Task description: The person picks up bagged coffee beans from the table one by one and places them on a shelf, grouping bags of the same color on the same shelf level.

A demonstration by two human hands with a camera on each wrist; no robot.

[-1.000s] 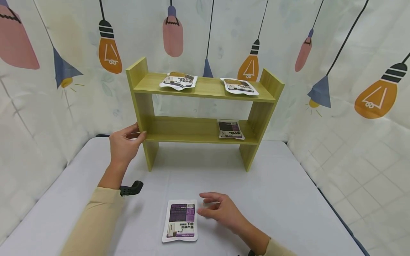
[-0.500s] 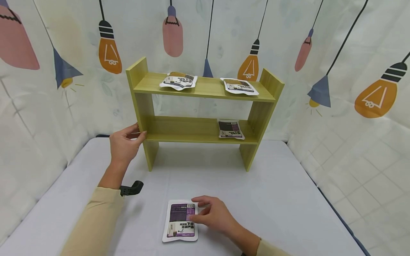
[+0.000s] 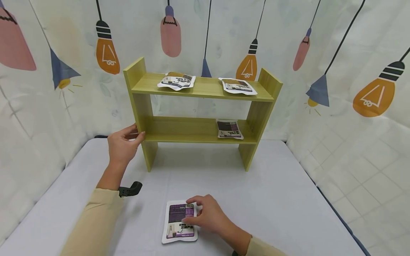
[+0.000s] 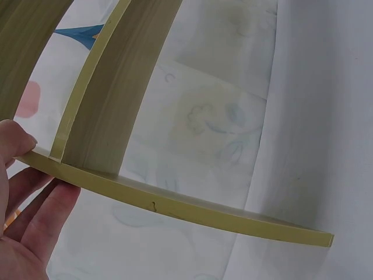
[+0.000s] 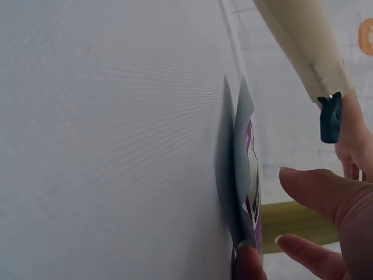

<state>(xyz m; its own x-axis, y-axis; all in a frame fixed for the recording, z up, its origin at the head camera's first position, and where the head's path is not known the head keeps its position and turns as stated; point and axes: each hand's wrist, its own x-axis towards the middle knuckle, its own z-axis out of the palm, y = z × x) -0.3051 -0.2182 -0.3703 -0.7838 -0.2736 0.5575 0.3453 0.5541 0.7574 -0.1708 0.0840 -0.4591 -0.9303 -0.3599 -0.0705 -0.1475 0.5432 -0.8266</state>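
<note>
A white-edged flat pouch (image 3: 180, 231) with a purple and black label lies on the table in front of the shelf. Over its right part is my right hand (image 3: 211, 217), thumb and fingers spread apart. In the right wrist view one fingertip (image 5: 249, 262) is right at the pouch's edge, while the thumb (image 5: 312, 186) stands off its face. My left hand (image 3: 123, 145) grips the left side panel of a yellow-green wooden shelf (image 3: 192, 138) near the lower board. Thumb and fingers lie on opposite sides of that panel (image 4: 175, 204) in the left wrist view.
On the shelf's top board lie two pouches, one left (image 3: 177, 81) and one right (image 3: 237, 86). Another purple and black pouch (image 3: 229, 129) rests at the right of the lower board. A white cloth covers the table (image 3: 288, 199); lamp-patterned curtains (image 3: 346, 135) hang around it.
My right hand has moved left, from beside the pouch to over its right part. The left hand stays on the shelf, and the head view has shifted slightly.
</note>
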